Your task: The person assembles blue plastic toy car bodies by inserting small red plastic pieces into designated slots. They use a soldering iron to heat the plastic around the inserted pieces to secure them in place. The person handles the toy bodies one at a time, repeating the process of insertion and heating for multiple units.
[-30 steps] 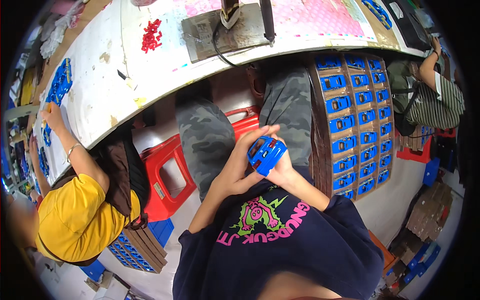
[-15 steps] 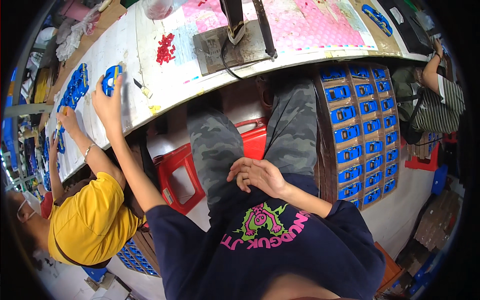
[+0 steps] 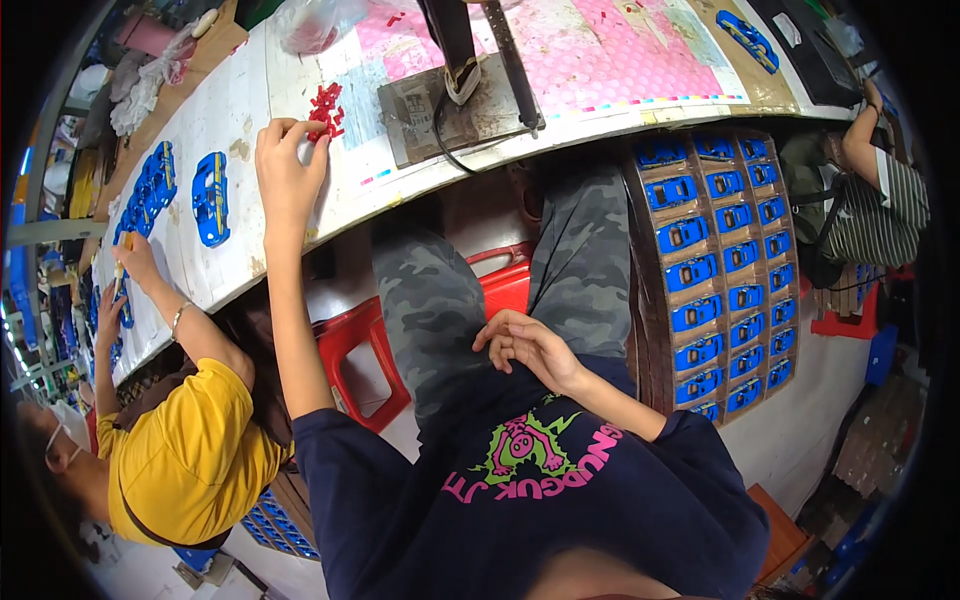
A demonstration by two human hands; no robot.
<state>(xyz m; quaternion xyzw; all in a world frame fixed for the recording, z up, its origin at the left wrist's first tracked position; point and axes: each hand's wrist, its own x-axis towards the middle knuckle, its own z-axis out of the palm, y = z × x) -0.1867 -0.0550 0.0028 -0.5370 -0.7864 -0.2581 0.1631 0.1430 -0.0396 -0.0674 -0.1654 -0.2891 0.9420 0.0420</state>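
At the near edge of the white table [image 3: 265, 85], my left hand [image 3: 290, 170] is at a small pile of red plastic pieces [image 3: 328, 102]. Its thumb and forefinger pinch together at the pile's near side, on what looks like a small red piece. A blue toy car body [image 3: 210, 198] lies on the table left of that hand, apart from it. My right hand [image 3: 530, 348] rests over my lap, empty, its fingers loosely bent and apart.
A machine's metal base [image 3: 410, 115] and dark upright stand right of the pile. Another blue car body [image 3: 748, 42] lies at the far right. A compartmented tray of blue cars [image 3: 655, 215] stands beside my right leg. At left, a co-worker in yellow [image 3: 195, 450] works near a row of blue cars [image 3: 150, 190].
My left hand has let go of the blue car body, left it on the table, and moved right to the red pieces. My right hand has barely moved.
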